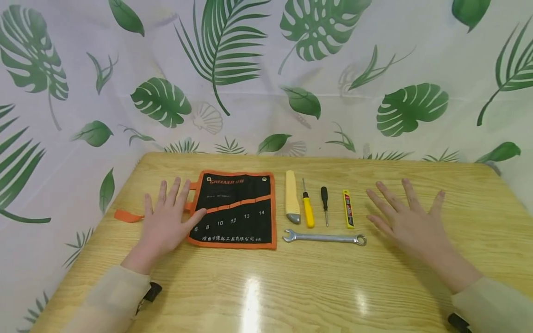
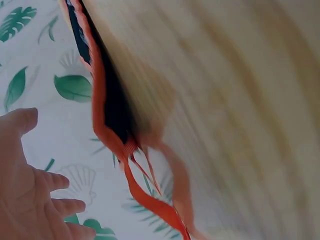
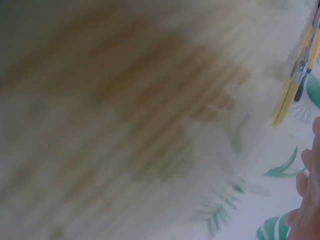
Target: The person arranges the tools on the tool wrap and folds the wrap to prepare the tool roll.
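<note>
My left hand (image 1: 168,226) is spread with straight fingers over the left edge of a black tool pouch (image 1: 241,185) with orange trim and numbered pockets. Its thumb overlaps the pouch's lower left part. To the right, my right hand (image 1: 416,229) is also spread, fingers apart, holding nothing. Nearest to it lies a slim yellow packet (image 1: 349,210) with a dark label. Beside that are a small black-handled screwdriver (image 1: 324,196), a yellow-handled screwdriver (image 1: 308,212) and a pale yellow tool (image 1: 291,194) with a grey end. A combination wrench (image 1: 325,237) lies crosswise below them.
All the tools lie on a wood-grain table (image 1: 291,286). An orange strap (image 1: 128,216) extends left from the pouch, past the left hand. Behind the table's far edge hangs a white cloth (image 1: 250,120) printed with green leaves.
</note>
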Demonstrator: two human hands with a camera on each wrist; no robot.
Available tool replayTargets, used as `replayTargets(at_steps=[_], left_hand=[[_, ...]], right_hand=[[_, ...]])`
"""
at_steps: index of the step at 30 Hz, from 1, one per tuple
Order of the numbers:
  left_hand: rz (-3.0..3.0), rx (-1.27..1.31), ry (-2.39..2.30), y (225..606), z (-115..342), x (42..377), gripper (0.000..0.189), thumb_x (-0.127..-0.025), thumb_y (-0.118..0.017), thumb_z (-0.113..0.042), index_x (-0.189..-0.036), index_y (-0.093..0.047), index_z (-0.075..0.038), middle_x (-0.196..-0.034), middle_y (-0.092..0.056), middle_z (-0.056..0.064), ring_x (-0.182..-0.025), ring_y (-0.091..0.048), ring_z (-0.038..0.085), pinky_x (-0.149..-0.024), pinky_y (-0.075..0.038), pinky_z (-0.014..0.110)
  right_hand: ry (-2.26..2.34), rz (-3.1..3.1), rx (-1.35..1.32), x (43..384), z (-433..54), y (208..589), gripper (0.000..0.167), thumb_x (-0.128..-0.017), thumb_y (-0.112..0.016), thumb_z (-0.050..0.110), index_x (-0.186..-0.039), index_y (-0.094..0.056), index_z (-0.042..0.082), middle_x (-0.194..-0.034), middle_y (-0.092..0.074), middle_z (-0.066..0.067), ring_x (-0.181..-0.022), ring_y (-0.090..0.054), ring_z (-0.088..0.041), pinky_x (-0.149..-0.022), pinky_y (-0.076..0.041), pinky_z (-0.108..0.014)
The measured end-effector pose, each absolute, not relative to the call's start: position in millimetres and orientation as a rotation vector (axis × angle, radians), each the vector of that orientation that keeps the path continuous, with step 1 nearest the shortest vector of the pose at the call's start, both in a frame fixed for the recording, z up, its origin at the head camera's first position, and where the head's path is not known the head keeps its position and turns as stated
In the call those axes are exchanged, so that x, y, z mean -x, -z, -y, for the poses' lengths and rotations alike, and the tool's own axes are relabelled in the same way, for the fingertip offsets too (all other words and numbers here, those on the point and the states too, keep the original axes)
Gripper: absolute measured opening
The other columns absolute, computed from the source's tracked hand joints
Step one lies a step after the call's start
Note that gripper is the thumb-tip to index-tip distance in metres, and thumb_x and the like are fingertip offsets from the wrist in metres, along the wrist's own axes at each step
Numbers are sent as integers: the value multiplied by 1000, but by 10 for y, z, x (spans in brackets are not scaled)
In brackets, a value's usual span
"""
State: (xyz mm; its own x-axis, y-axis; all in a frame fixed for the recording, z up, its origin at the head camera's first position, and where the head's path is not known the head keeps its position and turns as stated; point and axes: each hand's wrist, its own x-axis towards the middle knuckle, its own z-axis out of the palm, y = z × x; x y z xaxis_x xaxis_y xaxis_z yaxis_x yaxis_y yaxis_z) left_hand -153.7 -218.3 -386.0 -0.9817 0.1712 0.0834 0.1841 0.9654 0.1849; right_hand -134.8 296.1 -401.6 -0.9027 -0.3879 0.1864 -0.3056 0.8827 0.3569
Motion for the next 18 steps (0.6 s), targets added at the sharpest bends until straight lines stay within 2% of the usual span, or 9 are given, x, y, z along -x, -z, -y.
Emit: replayTargets(at_steps=[1, 3, 6, 11, 18], left_hand=[[3060, 285, 324, 3861, 2157, 1516, 85, -94, -41, -62, -155, -6, -15, -159, -4, 14, -143, 10, 37, -106, 11, 65], [3065, 309, 370, 3871, 2101, 1477, 86, -94, -42, -62, -155, -7, -13, -159, -4, 15, -143, 8, 38, -107, 7, 65], [3068, 336, 424, 3875, 2012, 1427, 86, -93, -43, -62, -155, -8, -13, -159, -6, 15, -143, 6, 38, -109, 2, 64], [3097, 379, 467, 3893, 1900, 1347, 87, -93, -45, -61, -155, -6, -16, -159, -5, 14, -143, 5, 38, -111, -2, 61], [3113, 424, 481, 3932, 1839, 1285, 87, -93, -48, -59, -155, -4, -17, -159, 0, 11, -143, 6, 38, -112, -4, 59]], right_hand=[[276, 2854, -553, 1365, -2916, 4012, 76, -90, -48, 62, -154, -19, 33, -160, -5, 5, -144, 12, -23, -101, 25, -58], [180, 2890, -552, 1408, -2818, 3998, 78, -91, -46, 63, -155, -14, 32, -160, -5, 4, -144, 10, -30, -95, 28, -62], [155, 2934, -556, 1511, -2645, 3954, 78, -91, -42, 66, -154, -10, 34, -160, -5, 5, -144, 5, -32, -95, 26, -65], [72, 2949, -592, 1689, -2327, 3921, 70, -95, -33, 65, -154, -10, 36, -159, -8, 5, -145, 4, -28, -95, 28, -62], [56, 2928, -698, 1938, -1900, 3958, 67, -95, -33, 64, -154, -14, 36, -159, -13, 6, -145, -3, -27, -99, 23, -63]])
